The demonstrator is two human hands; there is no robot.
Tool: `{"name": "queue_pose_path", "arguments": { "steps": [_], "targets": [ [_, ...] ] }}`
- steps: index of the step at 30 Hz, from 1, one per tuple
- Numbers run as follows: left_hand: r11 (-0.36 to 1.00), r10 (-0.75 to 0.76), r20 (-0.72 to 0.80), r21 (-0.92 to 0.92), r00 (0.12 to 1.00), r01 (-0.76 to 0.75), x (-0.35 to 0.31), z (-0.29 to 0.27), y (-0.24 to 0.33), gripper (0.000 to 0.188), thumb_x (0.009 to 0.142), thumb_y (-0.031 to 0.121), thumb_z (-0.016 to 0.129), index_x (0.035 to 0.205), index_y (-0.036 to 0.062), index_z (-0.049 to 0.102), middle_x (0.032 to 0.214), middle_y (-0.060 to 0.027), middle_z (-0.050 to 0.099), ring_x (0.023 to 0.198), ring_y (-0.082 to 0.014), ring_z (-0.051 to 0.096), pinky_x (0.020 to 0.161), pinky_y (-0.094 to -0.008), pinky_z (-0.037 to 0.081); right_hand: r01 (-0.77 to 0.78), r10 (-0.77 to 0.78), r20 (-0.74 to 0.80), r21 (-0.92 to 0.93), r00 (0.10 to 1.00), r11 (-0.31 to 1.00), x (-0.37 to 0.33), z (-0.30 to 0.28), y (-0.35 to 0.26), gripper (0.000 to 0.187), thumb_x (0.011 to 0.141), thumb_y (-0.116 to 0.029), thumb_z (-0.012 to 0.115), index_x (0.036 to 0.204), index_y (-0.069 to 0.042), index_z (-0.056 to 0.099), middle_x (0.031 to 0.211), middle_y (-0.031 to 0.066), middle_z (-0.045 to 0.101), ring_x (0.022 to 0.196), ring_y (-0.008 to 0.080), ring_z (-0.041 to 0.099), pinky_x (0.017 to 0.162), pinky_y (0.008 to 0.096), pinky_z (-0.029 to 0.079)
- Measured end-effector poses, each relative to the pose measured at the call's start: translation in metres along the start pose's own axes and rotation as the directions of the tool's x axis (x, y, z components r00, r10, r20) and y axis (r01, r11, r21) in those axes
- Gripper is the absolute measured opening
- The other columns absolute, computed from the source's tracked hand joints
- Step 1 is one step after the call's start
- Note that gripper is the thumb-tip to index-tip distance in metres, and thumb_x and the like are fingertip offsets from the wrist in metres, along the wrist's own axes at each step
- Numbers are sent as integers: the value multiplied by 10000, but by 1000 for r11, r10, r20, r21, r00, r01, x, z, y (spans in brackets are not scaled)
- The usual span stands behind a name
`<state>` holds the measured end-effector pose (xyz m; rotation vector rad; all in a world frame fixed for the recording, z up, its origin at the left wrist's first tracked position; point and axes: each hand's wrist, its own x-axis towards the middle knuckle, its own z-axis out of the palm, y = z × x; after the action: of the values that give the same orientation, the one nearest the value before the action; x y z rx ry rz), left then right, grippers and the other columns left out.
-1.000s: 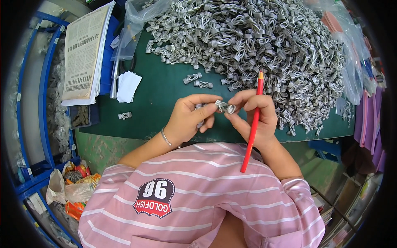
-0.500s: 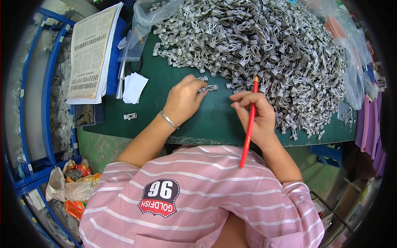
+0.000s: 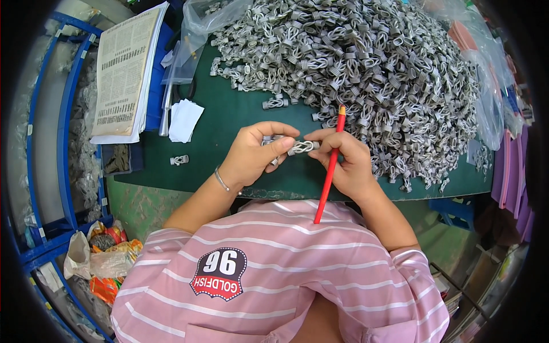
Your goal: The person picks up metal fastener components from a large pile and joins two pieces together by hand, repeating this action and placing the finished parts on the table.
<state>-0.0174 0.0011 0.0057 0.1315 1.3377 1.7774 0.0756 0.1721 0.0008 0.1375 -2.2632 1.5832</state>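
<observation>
At the frame's centre, the left hand (image 3: 251, 155) and right hand (image 3: 346, 163) meet, fingers closed together on one small grey coiled-wire clip (image 3: 302, 147); the right also clasps a red pencil (image 3: 330, 171) running down toward the striped pink shirt (image 3: 274, 268). Beneath lies the dark green table mat (image 3: 223, 123). A huge heap of grey coiled-wire clips (image 3: 366, 68) fills the upper right. A printed paper booklet (image 3: 123, 71) sits upper left, white paper slips (image 3: 184, 120) beside it.
</observation>
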Motion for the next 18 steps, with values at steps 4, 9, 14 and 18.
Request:
{"name": "queue_pose_path", "arguments": {
  "steps": [4, 9, 14, 18],
  "targets": [
    [956, 128, 47, 259, 991, -136, -4, 2, 1, 191, 743, 49, 684, 910, -8, 613, 711, -15, 576, 516, -35, 468, 436, -165, 362, 18, -8, -115, 85, 993, 996, -5, 1, 7, 223, 698, 59, 666, 760, -24, 469, 848, 140, 623, 656, 155, 580, 583, 254, 475],
    [621, 521, 212, 570, 827, -538, -2, 2, 0, 247, 659, 9, 733, 882, -11, 627, 757, -44, 587, 626, -82, 527, 538, -186, 403, -150, 176, -31, 388, 984, 909, -9, 1, 4, 193, 740, 63, 629, 783, -31, 467, 882, 138, 610, 708, 150, 579, 621, 249, 484],
    [565, 571, 272, 554, 775, -611, -10, 19, 7, 236, 650, -14, 727, 865, -9, 631, 770, -64, 592, 693, -110, 550, 606, -213, 423, -133, 143, 33, 623, 989, 771, -15, 2, 18, 202, 760, 82, 600, 798, -49, 451, 932, 142, 589, 801, 156, 564, 711, 266, 477],
    [709, 541, 119, 467, 832, -528, -13, 23, -3, 202, 689, -15, 699, 875, -8, 619, 769, -56, 589, 622, -97, 540, 524, -194, 416, -15, 70, -99, 470, 993, 882, -13, 3, 20, 284, 707, 94, 650, 812, -54, 431, 935, 141, 586, 781, 155, 556, 695, 258, 465]
  ]
}}
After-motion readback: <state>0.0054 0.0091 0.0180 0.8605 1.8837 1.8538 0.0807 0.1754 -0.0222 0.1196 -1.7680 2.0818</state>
